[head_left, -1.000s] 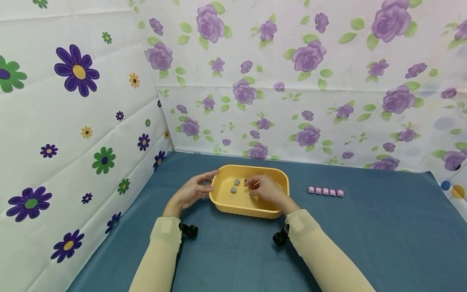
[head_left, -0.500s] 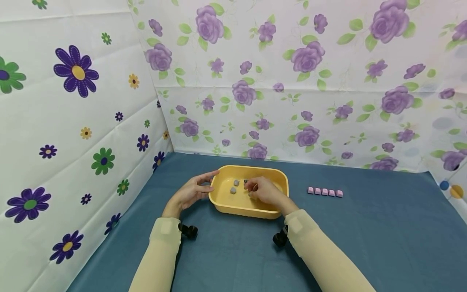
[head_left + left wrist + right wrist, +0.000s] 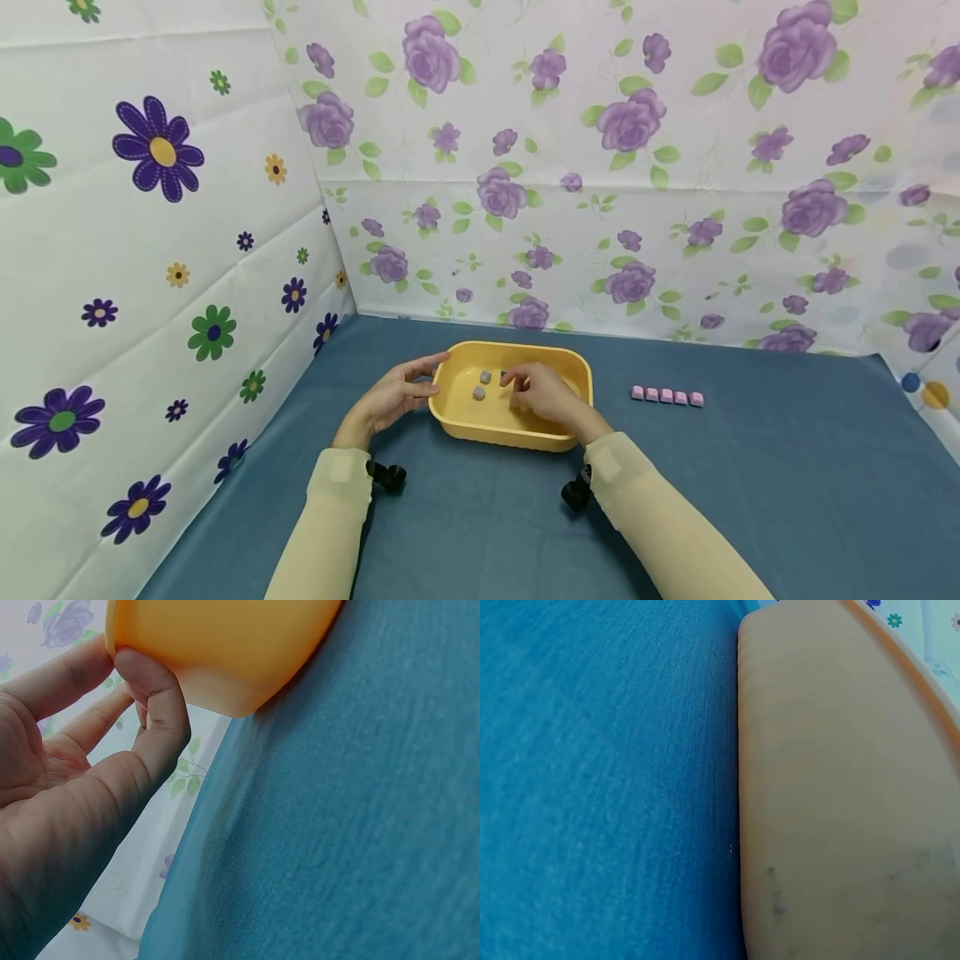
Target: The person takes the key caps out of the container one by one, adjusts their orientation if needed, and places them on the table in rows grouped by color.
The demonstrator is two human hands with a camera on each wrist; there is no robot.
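A yellow plastic tray [image 3: 517, 435] stands on the blue cloth. My left hand [image 3: 390, 395] holds its left end, thumb and index finger at the rim. The left wrist view shows the thumb bent against the tray's wall [image 3: 225, 645]. Inside the tray, my right hand [image 3: 546, 392] reaches down with bent fingers, and whatever lies under its fingertips is hidden. Two small grey blocks [image 3: 478, 392] lie on the tray floor left of it. A small dark patterned piece [image 3: 504, 373] shows just beyond the index finger. Only the tray's outer side [image 3: 840, 780] fills the right wrist view.
To the right of the tray, several small pink keycap-like blocks [image 3: 666, 396] stand in a straight row. Behind the blue cloth [image 3: 480, 517] hangs a flowered sheet [image 3: 570, 250], with another flowered sheet [image 3: 150, 333] along the left.
My right fingers have shifted slightly inside the tray, and the grey piece seen under them earlier is now hidden. The left hand stays at the rim; the tray and pink row keep their places.
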